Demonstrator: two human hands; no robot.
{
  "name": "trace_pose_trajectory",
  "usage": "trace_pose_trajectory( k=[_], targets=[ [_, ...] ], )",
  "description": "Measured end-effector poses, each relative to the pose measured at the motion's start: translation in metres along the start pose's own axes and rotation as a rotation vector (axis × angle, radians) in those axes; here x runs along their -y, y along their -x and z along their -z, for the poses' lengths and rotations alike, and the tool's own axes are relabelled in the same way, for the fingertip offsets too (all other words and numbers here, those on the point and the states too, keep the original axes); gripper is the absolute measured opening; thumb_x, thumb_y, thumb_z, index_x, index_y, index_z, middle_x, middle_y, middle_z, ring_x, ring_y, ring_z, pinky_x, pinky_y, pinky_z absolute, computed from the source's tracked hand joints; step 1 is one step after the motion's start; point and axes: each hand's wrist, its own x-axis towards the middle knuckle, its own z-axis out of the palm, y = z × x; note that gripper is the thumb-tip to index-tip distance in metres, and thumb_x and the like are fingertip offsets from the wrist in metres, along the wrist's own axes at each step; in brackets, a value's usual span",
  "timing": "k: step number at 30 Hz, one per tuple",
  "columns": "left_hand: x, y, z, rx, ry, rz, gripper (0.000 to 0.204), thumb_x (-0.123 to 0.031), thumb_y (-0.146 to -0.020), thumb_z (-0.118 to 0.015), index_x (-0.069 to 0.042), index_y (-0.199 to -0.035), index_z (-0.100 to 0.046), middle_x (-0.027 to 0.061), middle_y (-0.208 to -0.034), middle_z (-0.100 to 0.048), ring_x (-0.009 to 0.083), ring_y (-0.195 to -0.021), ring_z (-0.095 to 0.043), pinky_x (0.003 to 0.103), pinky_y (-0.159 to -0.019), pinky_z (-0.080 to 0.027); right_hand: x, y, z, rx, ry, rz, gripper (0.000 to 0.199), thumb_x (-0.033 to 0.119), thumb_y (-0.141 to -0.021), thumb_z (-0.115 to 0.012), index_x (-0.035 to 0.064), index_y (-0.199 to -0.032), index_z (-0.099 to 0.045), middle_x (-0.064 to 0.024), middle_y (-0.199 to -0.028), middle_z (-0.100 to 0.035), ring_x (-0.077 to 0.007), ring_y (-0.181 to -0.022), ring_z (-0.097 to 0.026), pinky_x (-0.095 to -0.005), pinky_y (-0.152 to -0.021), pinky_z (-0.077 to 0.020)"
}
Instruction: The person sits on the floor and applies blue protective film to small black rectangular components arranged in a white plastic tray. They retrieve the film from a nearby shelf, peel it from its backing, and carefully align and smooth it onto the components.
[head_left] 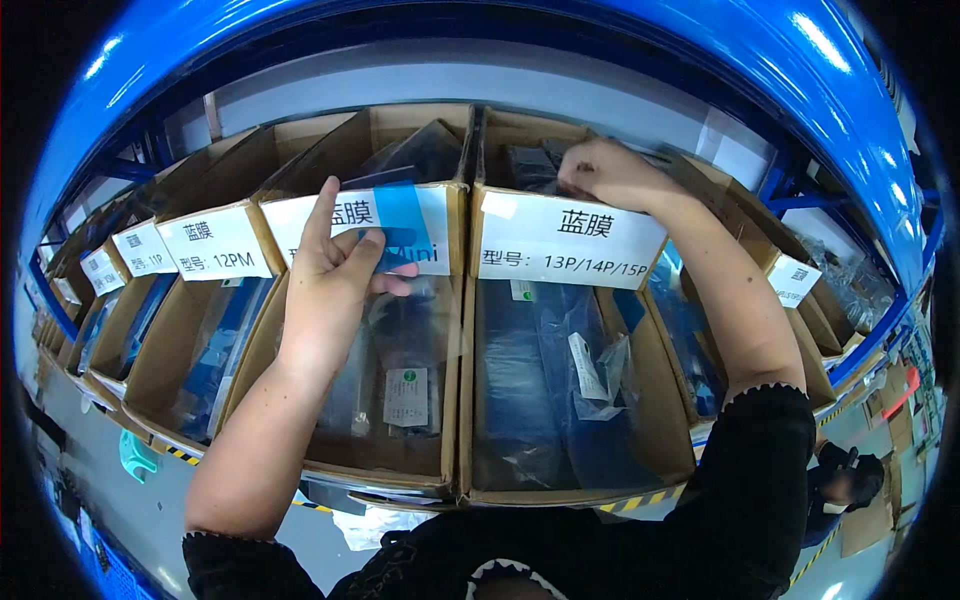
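Left hand [330, 275] pinches blue film sheet [405, 225] at fingertips

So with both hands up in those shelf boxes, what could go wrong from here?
1. The left hand pinches a clear blue-edged film sheet only at its edge; it could slip or crease.
2. The right hand reaches deep into the back of the neighbouring cardboard box, and the forearm may drag the loose bagged packs out of place.
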Motion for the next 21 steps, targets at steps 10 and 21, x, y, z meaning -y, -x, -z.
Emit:
trace_pose_trajectory(
  k=[10,21],
  targets=[
    [0.003,-0.001,0.001,0.049,0.001,-0.043,0.050,-0.005,-0.094,-0.041,-0.007,-0.141,-0.023,0.0107,-0.090,-0.063,0.0137,-0.073,-0.061,0.025,-0.062,-0.052,0.002,0.015,0.055,-0.563,-0.202,0.085,0.017,0.014,-0.085,-0.060,0.0017,-0.096,-0.066,-0.0048,-0.089,-0.066,-0.0113,-0.084,-0.059,-0.0254,-0.078,-0.0455],
    [0.004,-0.001,0.000,0.072,0.029,-0.047,0.045,-0.001,-0.093,-0.041,-0.003,-0.137,-0.028,0.0117,-0.088,-0.062,0.0139,-0.070,-0.062,0.023,-0.060,-0.052,0.025,0.052,0.084,-0.156,-0.381,0.154,0.006,0.006,-0.080,-0.060,0.0053,-0.083,-0.065,0.0010,-0.087,-0.062,-0.0112,-0.084,-0.058,-0.0236,-0.077,-0.0457]
  ],
)
